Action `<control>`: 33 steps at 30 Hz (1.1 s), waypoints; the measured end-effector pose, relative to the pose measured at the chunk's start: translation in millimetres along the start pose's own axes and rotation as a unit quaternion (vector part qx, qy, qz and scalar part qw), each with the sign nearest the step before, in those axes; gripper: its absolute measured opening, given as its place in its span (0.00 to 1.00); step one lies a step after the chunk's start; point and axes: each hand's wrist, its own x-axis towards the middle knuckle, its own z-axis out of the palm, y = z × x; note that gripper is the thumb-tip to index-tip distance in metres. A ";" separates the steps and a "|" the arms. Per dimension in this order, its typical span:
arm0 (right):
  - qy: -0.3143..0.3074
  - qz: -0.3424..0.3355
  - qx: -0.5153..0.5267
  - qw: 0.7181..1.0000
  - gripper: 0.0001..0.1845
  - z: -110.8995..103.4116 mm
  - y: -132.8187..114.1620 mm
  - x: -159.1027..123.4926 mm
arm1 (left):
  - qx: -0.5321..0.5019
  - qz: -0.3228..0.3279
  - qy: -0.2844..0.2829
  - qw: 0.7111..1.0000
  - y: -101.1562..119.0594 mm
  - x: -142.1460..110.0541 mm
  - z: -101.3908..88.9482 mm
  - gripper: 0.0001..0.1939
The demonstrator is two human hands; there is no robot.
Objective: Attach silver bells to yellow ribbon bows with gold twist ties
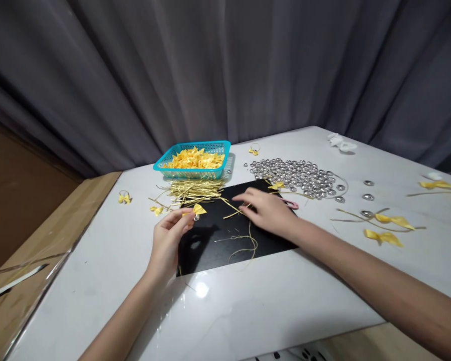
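My left hand (pixel 172 228) pinches a yellow ribbon bow (pixel 199 209) with a small silver bell-like piece (pixel 196 217) just under it, at the left edge of a black board (pixel 206 255). Over the upper right of the board is my right hand (pixel 265 210), its fingers apart with nothing seen in them. Loose gold twist ties (pixel 233 214) lie just under and beside those fingers. A thin pale thread (pixel 254 243) curls on the board below. Part of a pink-handled tool (pixel 291 204) shows behind my right wrist.
A blue basket (pixel 192 174) full of yellow bows stands at the back, behind a pile of gold ties (pixel 195 190). Many silver pieces (pixel 296 175) are heaped back right. More bows (pixel 383 237) lie right. White scraps (pixel 340 143) sit at the far edge; cardboard (pixel 30 255) is left.
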 end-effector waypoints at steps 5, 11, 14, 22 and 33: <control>-0.045 0.048 -0.085 0.994 0.11 -32.2 32.1 8.2 | 0.003 -0.019 -0.008 1.000 2.6 -1.2 -0.9 0.14; -0.085 0.131 -0.146 0.977 0.10 -56.4 42.7 5.9 | 0.056 -0.035 -0.036 0.997 -5.2 0.4 1.3 0.13; -0.134 0.189 -0.174 0.957 0.11 -53.5 45.2 3.6 | 0.066 -0.021 -0.036 0.997 -13.4 8.9 3.5 0.14; -0.135 0.190 -0.189 0.954 0.08 -37.9 37.0 -1.0 | 0.083 0.021 -0.032 0.996 -22.3 23.9 11.9 0.16; -0.081 0.211 -0.017 0.974 0.09 -29.8 28.9 -5.8 | 0.045 0.049 -0.030 0.997 -31.3 36.6 31.6 0.14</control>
